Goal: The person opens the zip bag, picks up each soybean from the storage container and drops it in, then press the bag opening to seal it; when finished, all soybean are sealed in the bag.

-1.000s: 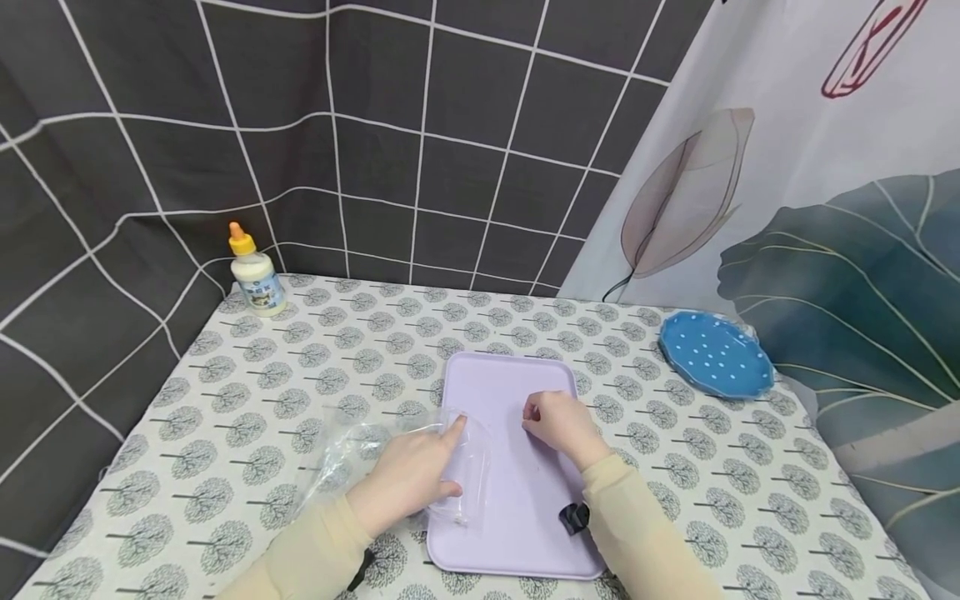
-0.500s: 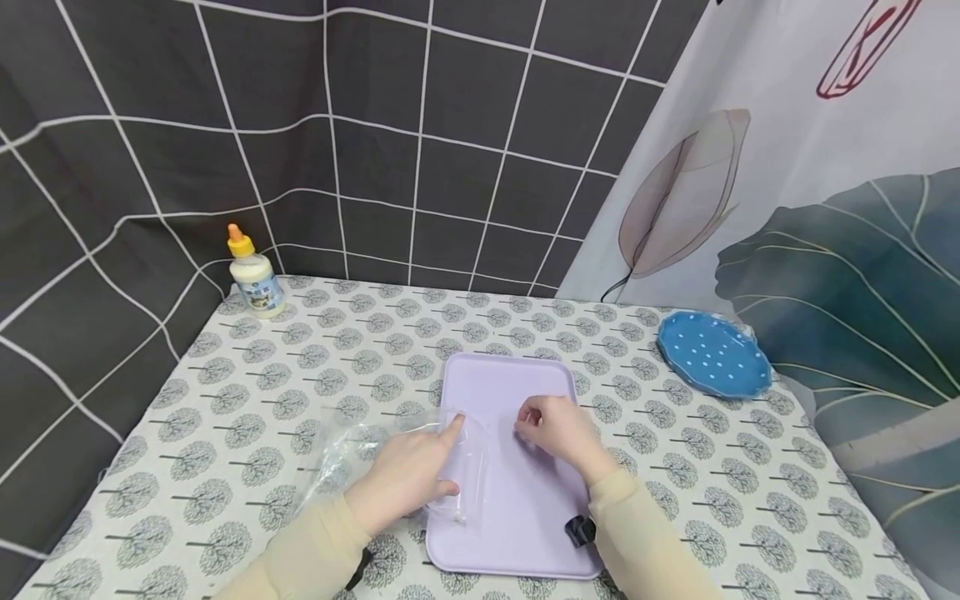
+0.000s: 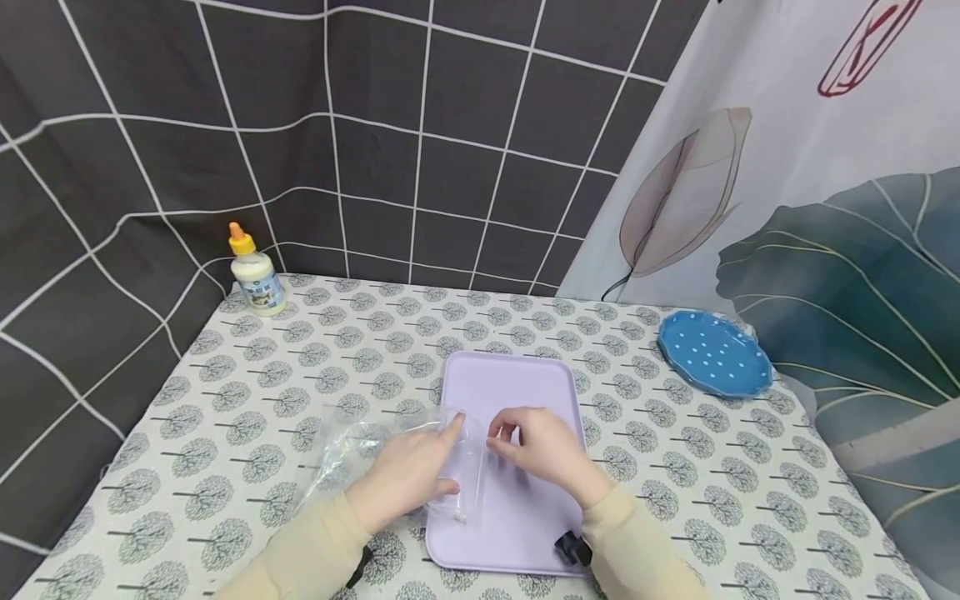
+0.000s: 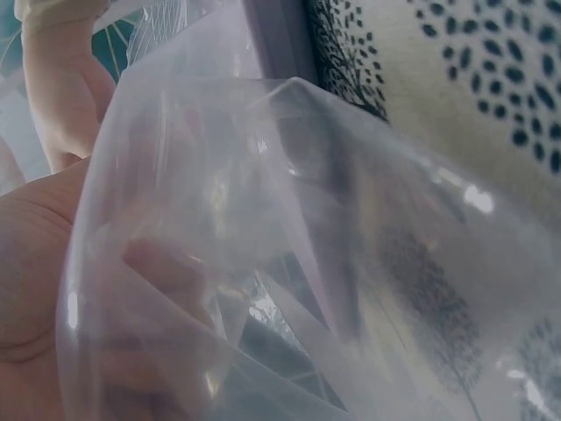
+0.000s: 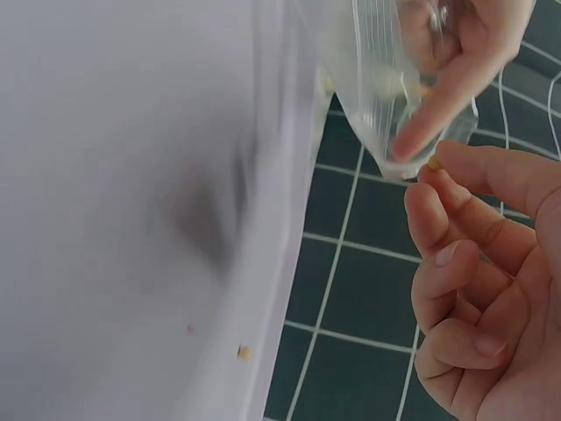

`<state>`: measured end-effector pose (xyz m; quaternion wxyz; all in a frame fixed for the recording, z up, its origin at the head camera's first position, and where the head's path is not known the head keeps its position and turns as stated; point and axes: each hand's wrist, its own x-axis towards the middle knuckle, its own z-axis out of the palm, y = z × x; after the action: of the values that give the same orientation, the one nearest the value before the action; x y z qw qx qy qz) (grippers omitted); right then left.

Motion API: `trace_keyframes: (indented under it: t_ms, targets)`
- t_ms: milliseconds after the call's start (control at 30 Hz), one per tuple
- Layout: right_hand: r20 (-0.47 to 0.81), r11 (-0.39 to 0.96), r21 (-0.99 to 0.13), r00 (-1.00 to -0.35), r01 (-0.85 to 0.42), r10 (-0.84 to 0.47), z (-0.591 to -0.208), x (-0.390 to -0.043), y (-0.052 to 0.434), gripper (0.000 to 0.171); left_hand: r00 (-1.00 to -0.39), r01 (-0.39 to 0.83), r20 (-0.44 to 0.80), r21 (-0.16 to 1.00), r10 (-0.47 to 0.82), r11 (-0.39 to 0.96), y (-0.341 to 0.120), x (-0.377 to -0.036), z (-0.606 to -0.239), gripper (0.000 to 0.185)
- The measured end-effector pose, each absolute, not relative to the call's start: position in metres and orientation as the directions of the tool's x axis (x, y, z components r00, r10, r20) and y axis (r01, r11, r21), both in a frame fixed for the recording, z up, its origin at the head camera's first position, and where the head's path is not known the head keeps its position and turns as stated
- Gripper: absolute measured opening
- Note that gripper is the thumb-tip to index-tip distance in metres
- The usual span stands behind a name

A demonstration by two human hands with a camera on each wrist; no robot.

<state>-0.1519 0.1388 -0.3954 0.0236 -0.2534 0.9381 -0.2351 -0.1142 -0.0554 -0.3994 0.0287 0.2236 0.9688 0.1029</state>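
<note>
My left hand (image 3: 401, 479) holds a clear plastic bag (image 3: 330, 467) over the left edge of a lilac tray (image 3: 510, 379), index finger stretched along the bag's mouth and thumb spread apart. In the left wrist view the filmy bag (image 4: 219, 193) hides much of that hand. Above the tray, close to the mouth of the bag, is my right hand (image 3: 540, 446). Its thumb and index finger pinch a tiny yellowish bit (image 5: 434, 163), seen in the right wrist view. Another small yellowish bit (image 5: 244, 352) and a tiny reddish speck (image 5: 190, 330) lie on the tray.
A glue-type bottle (image 3: 257, 275) with a yellow cap and orange tip stands at the back left. At the right, a blue dotted plate (image 3: 716, 354) lies near the cloth's edge. A tree-print cloth (image 3: 247, 429) covers the table, with a dark checked backdrop (image 3: 375, 158) behind.
The right hand has moved left across the tray toward the bag's mouth, its fingertips pinched together. The left hand and the bag have stayed in place.
</note>
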Motion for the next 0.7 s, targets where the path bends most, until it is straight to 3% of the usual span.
trace_keyframes:
  t_ms: [300,700]
  targets:
    - [0.078,0.757,-0.414,-0.849,-0.505,-0.523,-0.396,-0.148,0.131,0.008,-0.898,0.432,0.004,0.199,0.441,0.879,-0.056,-0.115,-0.400,0.093]
    - [0.099,0.806,-0.419,-0.904,-0.418,-0.417,-0.400,-0.158,0.142,0.007,-0.899,0.430,0.001,0.193,0.438,0.882,-0.056,-0.115,-0.398,0.093]
